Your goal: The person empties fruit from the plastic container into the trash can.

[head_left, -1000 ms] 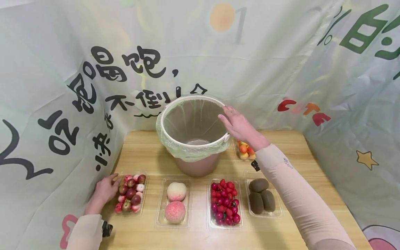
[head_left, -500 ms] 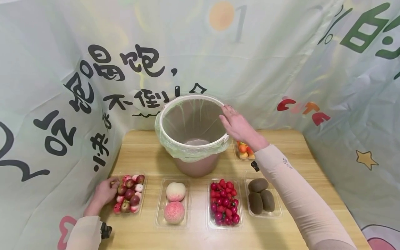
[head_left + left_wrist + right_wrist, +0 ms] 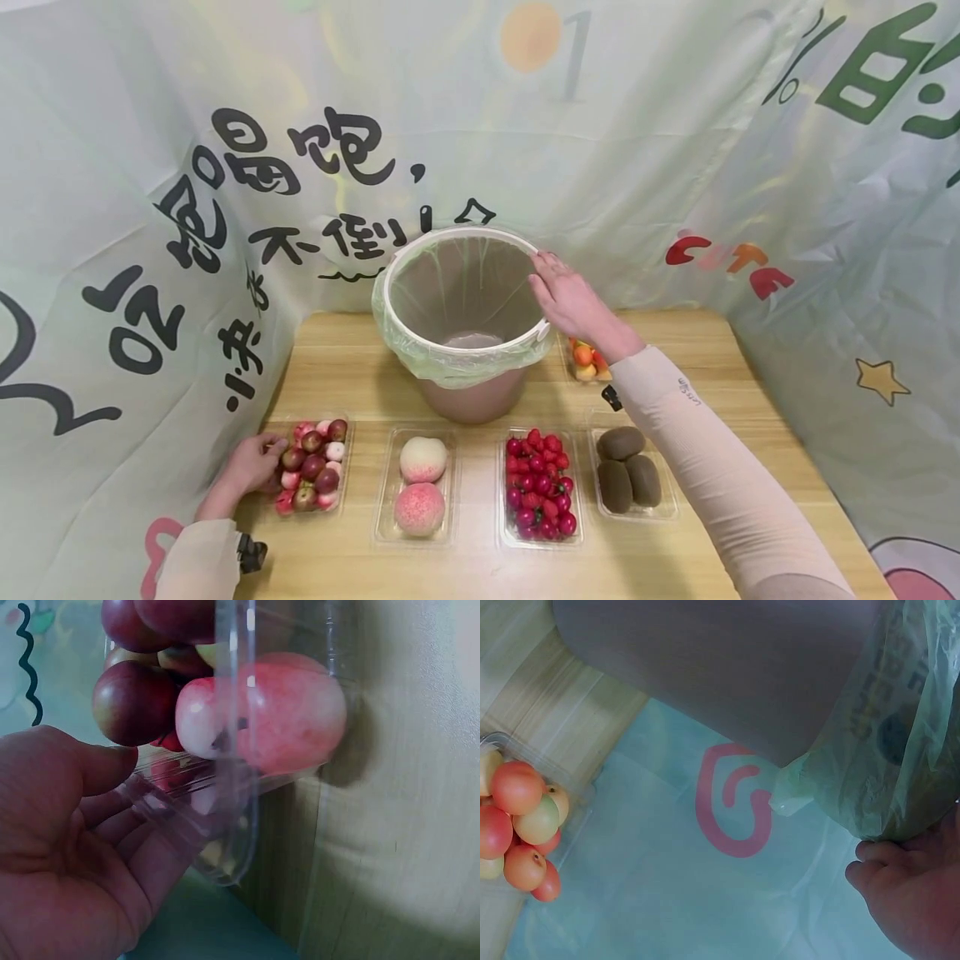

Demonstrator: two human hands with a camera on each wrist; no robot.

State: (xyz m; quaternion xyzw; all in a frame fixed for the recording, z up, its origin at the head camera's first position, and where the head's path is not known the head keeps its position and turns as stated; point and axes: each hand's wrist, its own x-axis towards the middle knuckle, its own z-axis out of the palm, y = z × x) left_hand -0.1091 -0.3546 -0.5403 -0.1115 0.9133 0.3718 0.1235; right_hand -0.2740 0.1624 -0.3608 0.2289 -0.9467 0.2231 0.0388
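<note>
On the table (image 3: 480, 577) stands the bin (image 3: 468, 402), my right hand (image 3: 576, 302) at its rim, thumb apart from the fingers; whether these curl round it, I cannot tell. Tray (image 3: 244, 787) at the table's left, its side edge pinched between my left hand's (image 3: 251, 463) thumb and fingers: probably light, slick, flexible, best taken by the rim. Fruit (image 3: 135, 701) heaped inside looks smooth, likely to roll if tilted.

The bin (image 3: 474, 402) was matt plastic, its liner (image 3: 457, 373) glossy, the tabletop (image 3: 480, 562) beneath wood-grained, the backdrop (image 3: 637, 158) behind creased cloth, the front-left tray (image 3: 238, 851) shiny plastic.
</note>
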